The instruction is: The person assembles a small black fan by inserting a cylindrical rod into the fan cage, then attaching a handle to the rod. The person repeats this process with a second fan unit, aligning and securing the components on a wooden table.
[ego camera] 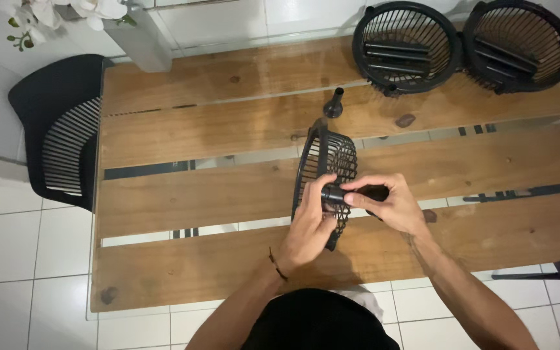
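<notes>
The person holds a black slatted basket (326,170) tipped on its side above the middle of the wooden bench (183,272). The left hand (311,227) is curled around the basket's near rim, fingers closed on it. The right hand (390,204) pinches a short black tube (333,193) against the basket's side. Beyond the basket a small black cone-shaped piece (335,104) stands on the bench. Farther beyond it, at the bench's far edge, two more black baskets (404,46) lie side by side, holding loose tubes.
</notes>
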